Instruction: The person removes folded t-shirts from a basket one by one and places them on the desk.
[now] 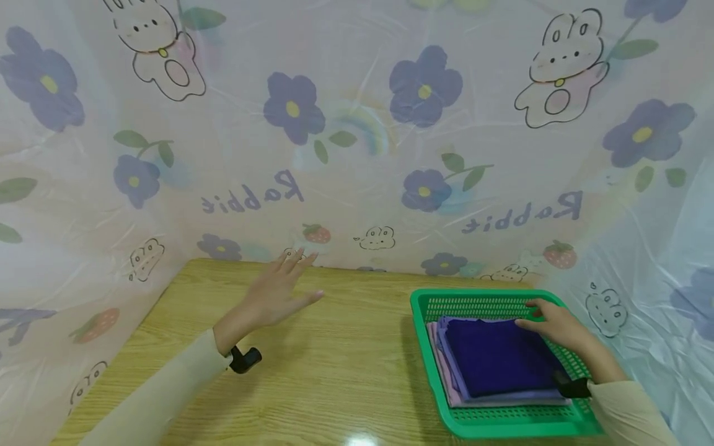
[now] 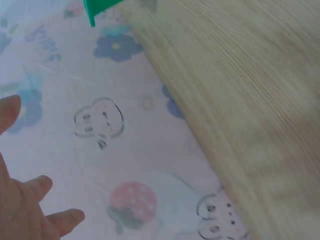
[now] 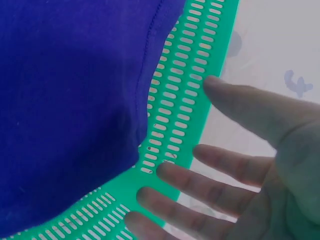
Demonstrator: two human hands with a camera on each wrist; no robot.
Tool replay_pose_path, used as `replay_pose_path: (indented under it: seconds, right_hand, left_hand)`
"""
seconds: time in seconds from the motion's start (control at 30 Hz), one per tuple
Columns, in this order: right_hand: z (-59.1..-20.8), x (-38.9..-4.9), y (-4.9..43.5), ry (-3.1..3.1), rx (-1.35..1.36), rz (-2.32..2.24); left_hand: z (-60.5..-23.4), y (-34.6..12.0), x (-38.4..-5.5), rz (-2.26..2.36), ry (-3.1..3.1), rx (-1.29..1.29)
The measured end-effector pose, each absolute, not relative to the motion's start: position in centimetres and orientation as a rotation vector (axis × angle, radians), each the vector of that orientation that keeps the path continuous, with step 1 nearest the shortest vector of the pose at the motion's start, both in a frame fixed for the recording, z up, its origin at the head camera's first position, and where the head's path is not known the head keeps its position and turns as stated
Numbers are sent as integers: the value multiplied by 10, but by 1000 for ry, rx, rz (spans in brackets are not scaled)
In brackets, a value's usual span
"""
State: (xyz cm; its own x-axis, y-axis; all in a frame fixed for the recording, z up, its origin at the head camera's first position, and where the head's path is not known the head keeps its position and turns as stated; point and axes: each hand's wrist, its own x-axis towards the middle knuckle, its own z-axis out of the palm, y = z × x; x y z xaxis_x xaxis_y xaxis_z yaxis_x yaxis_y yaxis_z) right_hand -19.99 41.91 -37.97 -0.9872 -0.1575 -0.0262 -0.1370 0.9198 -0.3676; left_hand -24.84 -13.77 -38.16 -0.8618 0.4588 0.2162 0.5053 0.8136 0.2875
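Observation:
A stack of folded cloths lies in a green plastic basket (image 1: pixel 421 347) on the right of the table. The top cloth (image 1: pixel 496 359) is dark purple, with lilac and pink layers (image 1: pixel 440 371) showing beneath it. Over the basket's far right part, my right hand (image 1: pixel 563 325) hovers with its fingers spread and slightly bent; the right wrist view shows nothing between thumb and fingers. My left hand (image 1: pixel 270 297) is held above the table's left half, fingers extended and holding nothing.
The wooden table (image 1: pixel 334 353) meets a hanging sheet (image 1: pixel 357 155) printed with flowers and rabbits at its back edge. The sheet also encloses the left and right sides. Each wrist carries a small black camera (image 1: pixel 245 359).

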Motion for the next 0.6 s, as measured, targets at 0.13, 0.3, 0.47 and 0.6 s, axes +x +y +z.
replay_pose_path:
  seconds: [0.13,0.3,0.47,0.6]
  right_hand:
    - [-380,-200,423,2997,-231,-583]
    - [-377,-201,426,2963,-193,-579]
    - [-376,-199,428,2946,-167,-575]
    - [-377,-197,430,2918,-144,-605]
  left_hand:
    - [-379,-125,-246,-533,-2839,-823]
    - [-375,-108,-246,-605,-2832,-885]
    - [-372,-88,-243,-644,-2840,-950]
    - [-369,-69,-237,-661,-2828,-1036]
